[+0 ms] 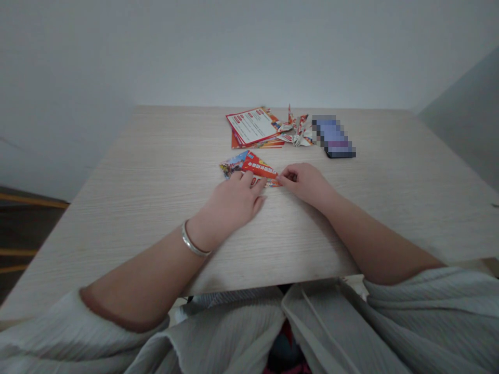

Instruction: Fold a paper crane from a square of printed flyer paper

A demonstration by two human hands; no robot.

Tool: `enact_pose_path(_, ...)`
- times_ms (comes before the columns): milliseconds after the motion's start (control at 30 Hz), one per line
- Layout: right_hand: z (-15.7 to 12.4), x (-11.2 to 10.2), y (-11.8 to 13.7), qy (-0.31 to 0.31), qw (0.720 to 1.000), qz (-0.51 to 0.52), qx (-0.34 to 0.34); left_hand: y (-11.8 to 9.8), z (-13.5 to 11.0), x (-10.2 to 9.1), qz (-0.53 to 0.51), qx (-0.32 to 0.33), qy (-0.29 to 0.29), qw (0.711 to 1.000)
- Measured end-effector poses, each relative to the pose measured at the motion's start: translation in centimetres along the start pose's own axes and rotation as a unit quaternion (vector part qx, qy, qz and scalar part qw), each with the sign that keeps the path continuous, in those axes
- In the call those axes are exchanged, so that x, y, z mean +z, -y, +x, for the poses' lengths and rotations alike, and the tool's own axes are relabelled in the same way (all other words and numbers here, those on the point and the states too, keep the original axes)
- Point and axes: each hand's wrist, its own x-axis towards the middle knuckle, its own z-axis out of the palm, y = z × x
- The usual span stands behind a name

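We see a folded leaflet (249, 165), glossy red and blue paper creased into a pointed shape, lying mid-table on pale wood-grain laminate (156, 171). Our left hand (236, 200) presses flat on it, fingers together; our right hand (306, 182) pinches its right tip. White print on its red band is too small to read. Beyond lie a leaflet stack (253, 126) and folded paper cranes (296, 131).

Left hand (234, 200) lies palm-down, right hand (306, 182) pinches, both forearms bare.
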Motion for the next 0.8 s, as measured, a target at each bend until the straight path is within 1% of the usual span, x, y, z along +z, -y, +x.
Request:
enact_pose_path(100,-0.1,-0.1,0.5,-0.005,0.998,-0.054,0.023,0.0,0.1,0.2,-0.004,0.017,-0.001,1.000)
enact_pose_path(267,-0.2,-0.3,0.6,-0.018,0.994,-0.101,0.029,0.2,0.2,0.7,-0.012,0.043,-0.018,0.999)
enact_pose_path(333,-0.3,-0.4,0.5,-0.012,0.994,-0.108,0.030,0.3,0.2,0.8,-0.016,0.046,-0.017,0.999)
enact_pose_path(467,-0.2,-0.7,0.5,0.001,0.993,-0.113,0.036,0.5,0.3,0.8,-0.024,0.027,-0.012,0.999)
enact_pose_path(667,-0.2,-1.2,0.1,0.015,0.992,-0.112,0.049,0.6,0.4,1.0,-0.019,0.035,-0.017,0.999)
enact_pose_path(800,-0.3,-1.4,0.1,0.025,0.988,-0.150,0.031,0.5,0.4,0.9,-0.007,0.037,-0.021,0.999)
